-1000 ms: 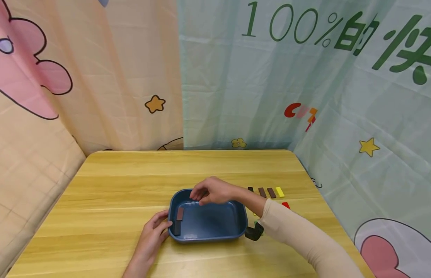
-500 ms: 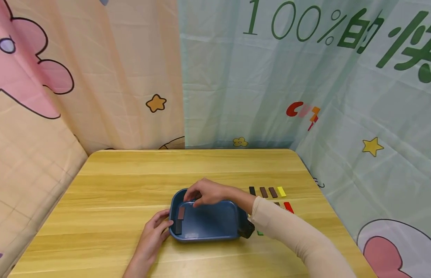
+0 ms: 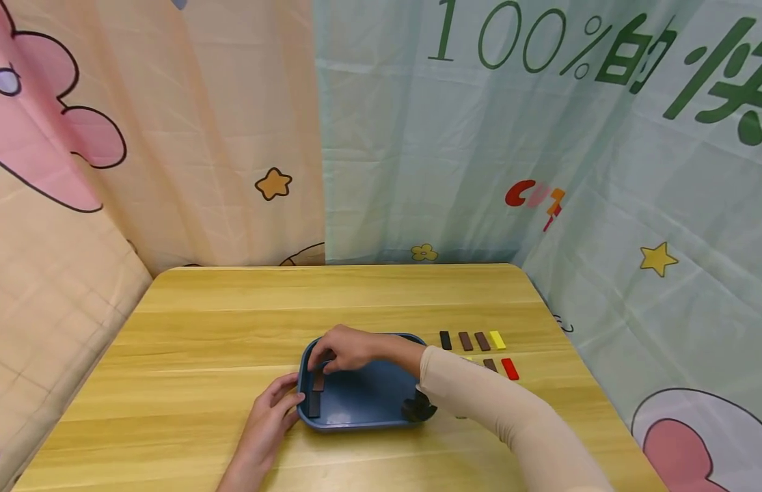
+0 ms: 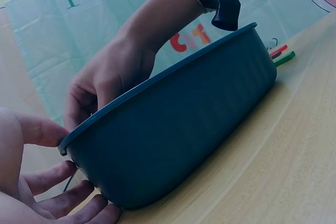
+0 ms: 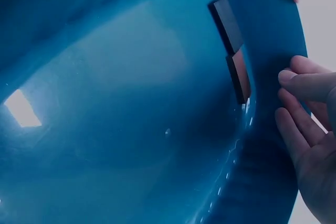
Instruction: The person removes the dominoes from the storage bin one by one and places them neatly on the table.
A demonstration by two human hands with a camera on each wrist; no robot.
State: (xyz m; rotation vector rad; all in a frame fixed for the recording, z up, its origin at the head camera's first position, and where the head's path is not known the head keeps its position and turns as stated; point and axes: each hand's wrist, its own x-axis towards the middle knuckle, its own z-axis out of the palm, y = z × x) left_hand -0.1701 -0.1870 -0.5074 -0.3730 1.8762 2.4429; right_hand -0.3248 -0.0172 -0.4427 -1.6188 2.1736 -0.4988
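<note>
A blue plastic bin (image 3: 368, 396) stands on the table. My left hand (image 3: 266, 417) holds its left end; in the left wrist view the thumb lies at the rim and the fingers rest against the outer wall. Inside, along that end, a black flat block (image 3: 314, 404) and a brown flat block (image 3: 318, 381) lie end to end. My right hand (image 3: 346, 347) reaches into the bin's far left corner, fingers bent, beside the brown block. In the right wrist view its thumb and fingertips are near the bin wall; whether anything is between them is hidden.
Right of the bin lie several flat blocks, among them a black block (image 3: 445, 340), a yellow block (image 3: 497, 339) and a red block (image 3: 510, 369). My right sleeve (image 3: 479, 396) covers part of that area. Printed curtains hang around the wooden table (image 3: 233, 301).
My right hand has moved left and lower into the bin, toward the brown block. My left hand stays at the bin's left end. The two blocks inside have not moved.
</note>
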